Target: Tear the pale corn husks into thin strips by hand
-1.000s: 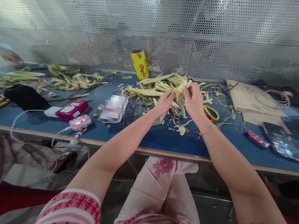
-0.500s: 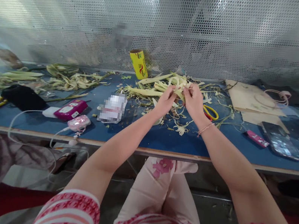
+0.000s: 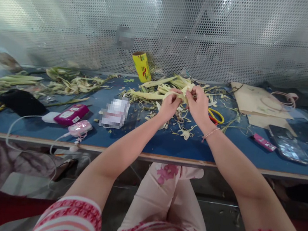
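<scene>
Pinched between both hands is a pale yellow-green leaf strip [image 3: 186, 91], folded or looped at the fingertips. My left hand [image 3: 170, 105] is closed on its left part, and my right hand [image 3: 198, 104], with a thin band at the wrist, is closed on its right part. The two hands almost touch. Below and behind them lies a heap of similar leaf strips [image 3: 151, 96], with loose curled scraps [image 3: 186, 132] in front. A pair of scissors with yellow and red handles [image 3: 217, 116] rests beside my right wrist, partly hidden by it.
On the blue table [image 3: 138, 141] a yellow tube [image 3: 142, 67] leans against the perforated metal screen [image 3: 169, 23]. More leaves [image 3: 71, 82], a black pouch [image 3: 21, 103] and a cabled magenta device [image 3: 72, 114] lie left. A phone [image 3: 289, 144] and brown paper [image 3: 248, 99] lie right.
The leaf strip has changed shape between my fingers, and its pale end now shows higher by my right fingertips. My left hand has turned slightly. The view has shifted a little.
</scene>
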Demonstrator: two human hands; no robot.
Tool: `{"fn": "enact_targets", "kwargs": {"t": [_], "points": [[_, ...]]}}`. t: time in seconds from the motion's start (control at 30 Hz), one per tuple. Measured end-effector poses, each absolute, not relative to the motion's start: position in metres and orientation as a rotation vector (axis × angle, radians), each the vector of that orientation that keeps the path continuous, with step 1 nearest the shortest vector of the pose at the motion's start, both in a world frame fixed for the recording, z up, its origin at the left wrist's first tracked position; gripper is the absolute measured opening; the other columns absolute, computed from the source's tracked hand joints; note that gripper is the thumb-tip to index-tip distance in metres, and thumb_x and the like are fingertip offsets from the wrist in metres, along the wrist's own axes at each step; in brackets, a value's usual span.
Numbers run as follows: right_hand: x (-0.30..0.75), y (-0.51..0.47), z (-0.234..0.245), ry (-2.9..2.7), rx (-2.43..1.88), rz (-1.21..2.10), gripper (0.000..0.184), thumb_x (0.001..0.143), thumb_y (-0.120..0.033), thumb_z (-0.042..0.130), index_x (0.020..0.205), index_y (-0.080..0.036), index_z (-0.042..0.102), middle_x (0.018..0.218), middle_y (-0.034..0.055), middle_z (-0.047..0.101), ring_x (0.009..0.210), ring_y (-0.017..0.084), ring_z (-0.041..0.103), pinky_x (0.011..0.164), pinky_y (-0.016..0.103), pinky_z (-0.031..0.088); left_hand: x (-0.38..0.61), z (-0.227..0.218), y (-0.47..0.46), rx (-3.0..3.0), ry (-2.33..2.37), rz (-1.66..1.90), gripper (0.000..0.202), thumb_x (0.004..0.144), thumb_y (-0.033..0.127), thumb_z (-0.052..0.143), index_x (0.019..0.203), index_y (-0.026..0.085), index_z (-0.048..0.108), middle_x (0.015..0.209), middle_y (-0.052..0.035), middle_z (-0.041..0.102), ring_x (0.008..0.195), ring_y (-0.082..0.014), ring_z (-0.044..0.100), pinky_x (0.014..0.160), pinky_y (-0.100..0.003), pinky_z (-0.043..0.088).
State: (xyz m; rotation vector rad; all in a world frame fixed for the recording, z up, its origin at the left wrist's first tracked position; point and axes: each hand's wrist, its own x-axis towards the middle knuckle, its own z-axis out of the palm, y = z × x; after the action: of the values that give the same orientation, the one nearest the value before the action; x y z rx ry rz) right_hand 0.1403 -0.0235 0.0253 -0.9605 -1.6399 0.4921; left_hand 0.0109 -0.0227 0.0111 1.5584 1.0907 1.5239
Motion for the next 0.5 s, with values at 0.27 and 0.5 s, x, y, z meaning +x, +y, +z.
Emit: {"fn": "enact_targets", "kwargs": {"t": [0.27,0.5], "points": [[0.1389,-0.0278,0.0286,-1.657,-1.018,0.605,0.026,0.094,-0.044,0.057,0.082,-0.023,0.050,0.080,0.0023,0.057,0.051,0.012,0.053,0.046,0.028,0.038,0.0139,0.0062,-0.0246,1.531,1.189,1.489,0.022,0.094,0.016,0.053,0.074,0.019,0.047,0.059,0.0047,0.044,0.050,-0.0071,0.040,0.054,-0.024,0.031],[0.1358,-0.0307,0.0280,-1.702,-0.991,0.557,0.030,0.096,-0.047,0.052,0.081,-0.022,0.047,0.079,0.0029,0.054,0.055,0.012,0.053,0.052,0.028,0.041,0.0178,0.0067,-0.0299,1.410,0.972,1.607,0.020,0.098,0.031,0.053,0.082,0.021,0.045,0.060,0.0059,0.041,0.051,-0.0071,0.038,0.053,-0.022,0.031]]}}
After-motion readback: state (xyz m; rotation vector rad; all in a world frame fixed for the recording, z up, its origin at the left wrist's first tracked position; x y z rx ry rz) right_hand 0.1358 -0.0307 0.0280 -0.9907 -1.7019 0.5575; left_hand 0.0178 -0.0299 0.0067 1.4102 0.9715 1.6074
